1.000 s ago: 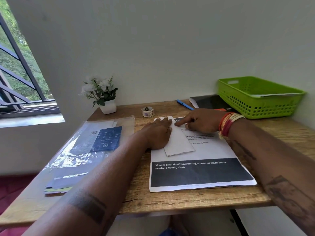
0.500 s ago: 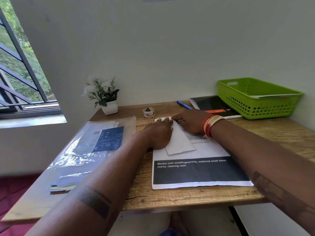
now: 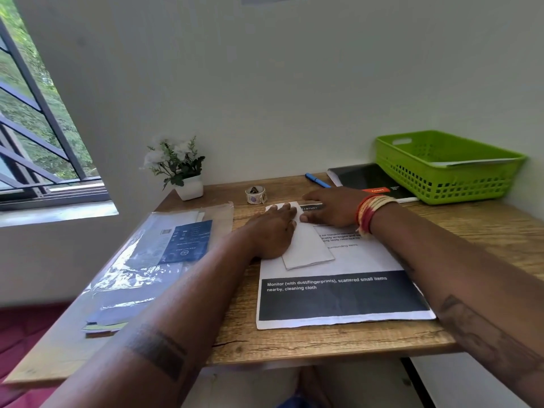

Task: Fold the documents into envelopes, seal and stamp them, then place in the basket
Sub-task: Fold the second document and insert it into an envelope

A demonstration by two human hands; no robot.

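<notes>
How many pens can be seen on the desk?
1. The blue pen lies at the back of the desk, between the tape roll and the black notebook. Others may be hidden under the papers.

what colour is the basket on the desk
Bright lime green basket, with perforated walls; the head view shows it clearly at the desk's far right.

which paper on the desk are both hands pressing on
The small folded white paper, lying on top of the big printed sheet; left hand and right hand both rest on it.
</notes>
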